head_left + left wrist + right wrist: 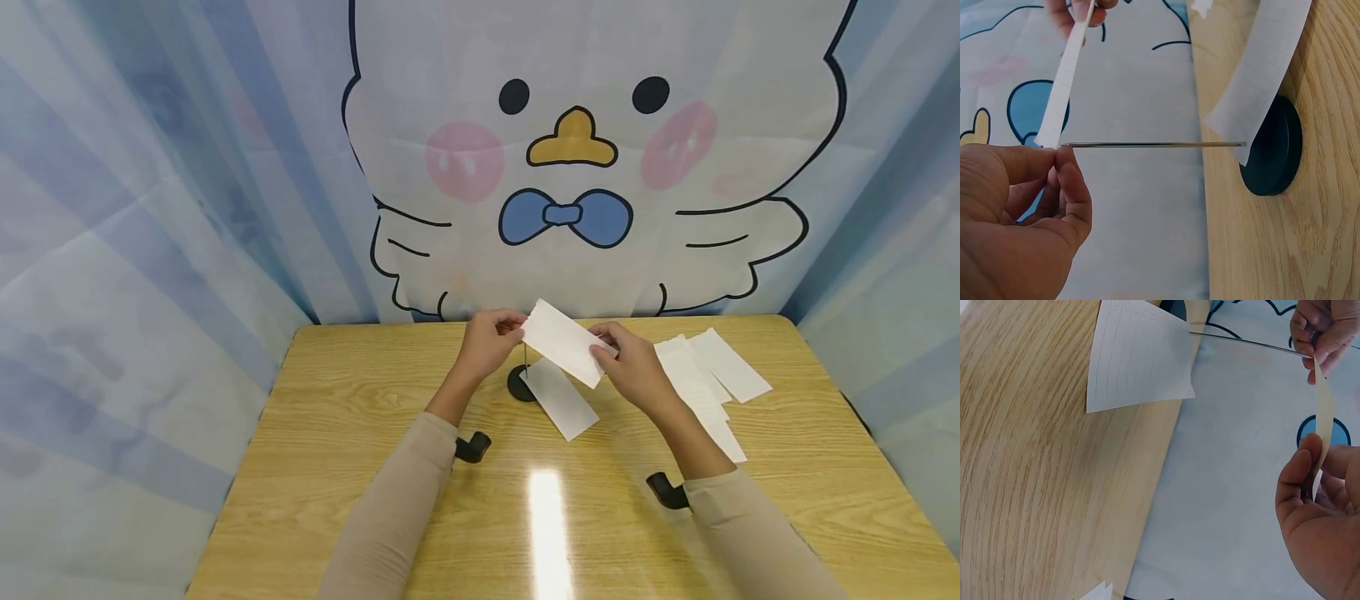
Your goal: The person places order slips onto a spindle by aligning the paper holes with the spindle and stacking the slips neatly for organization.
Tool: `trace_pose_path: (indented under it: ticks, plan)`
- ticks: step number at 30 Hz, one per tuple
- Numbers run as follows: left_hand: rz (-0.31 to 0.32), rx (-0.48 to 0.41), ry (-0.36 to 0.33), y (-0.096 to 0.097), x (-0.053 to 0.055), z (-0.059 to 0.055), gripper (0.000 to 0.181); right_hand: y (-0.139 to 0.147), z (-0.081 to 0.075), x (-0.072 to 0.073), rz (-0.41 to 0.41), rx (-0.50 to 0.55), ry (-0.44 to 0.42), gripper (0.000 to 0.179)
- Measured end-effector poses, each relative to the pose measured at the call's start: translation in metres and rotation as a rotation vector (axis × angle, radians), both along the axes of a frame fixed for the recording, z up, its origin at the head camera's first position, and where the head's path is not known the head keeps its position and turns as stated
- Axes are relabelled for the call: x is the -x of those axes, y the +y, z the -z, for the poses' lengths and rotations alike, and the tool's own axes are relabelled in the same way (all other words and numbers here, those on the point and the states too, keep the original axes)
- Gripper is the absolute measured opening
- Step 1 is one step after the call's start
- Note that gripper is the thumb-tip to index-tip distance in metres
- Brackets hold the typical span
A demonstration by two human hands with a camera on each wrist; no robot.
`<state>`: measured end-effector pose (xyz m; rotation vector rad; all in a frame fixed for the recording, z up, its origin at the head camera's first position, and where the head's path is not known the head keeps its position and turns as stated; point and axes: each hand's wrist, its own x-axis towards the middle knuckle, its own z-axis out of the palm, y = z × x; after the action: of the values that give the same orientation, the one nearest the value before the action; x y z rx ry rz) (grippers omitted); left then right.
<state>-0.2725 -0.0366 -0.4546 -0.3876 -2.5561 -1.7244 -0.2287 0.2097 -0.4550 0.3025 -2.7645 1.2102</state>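
A white paper slip (564, 342) is stretched between both hands. My left hand (486, 348) pinches its left end, and my right hand (636, 367) pinches the right end between thumb and fingers. In the left wrist view the thin metal rod of a bill spike (1154, 145) rises from a round black base (1279, 156), its tip right at the left fingertips and the slip's end. Another paper slip (562, 402), with faint ruled lines in the right wrist view, is stuck on the rod low down, over part of the base.
Several loose paper slips (693, 383) lie overlapping on the wooden table (315, 467), to the right of the right hand. A curtain with a cartoon bird (570, 267) hangs right behind the table's far edge. Black wrist-camera mounts (474, 447) stick out from both wrists.
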Motion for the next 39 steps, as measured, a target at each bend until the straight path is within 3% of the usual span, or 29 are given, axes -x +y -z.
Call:
trace_pose_path:
  ticks: [13,27,39]
  plan:
    - [-0.002,-0.045,-0.047,0.000,0.000,0.003,0.017,0.001,0.003,0.001,-0.002,-0.012,-0.012,0.028]
    - [0.007,-0.085,-0.125,0.000,0.003,0.005,0.016,0.002,0.008,0.001,-0.007,0.006,-0.092,0.029]
    - [-0.008,-0.223,-0.280,-0.001,0.006,0.003,0.016,0.000,0.011,0.002,-0.015,-0.001,-0.127,0.029]
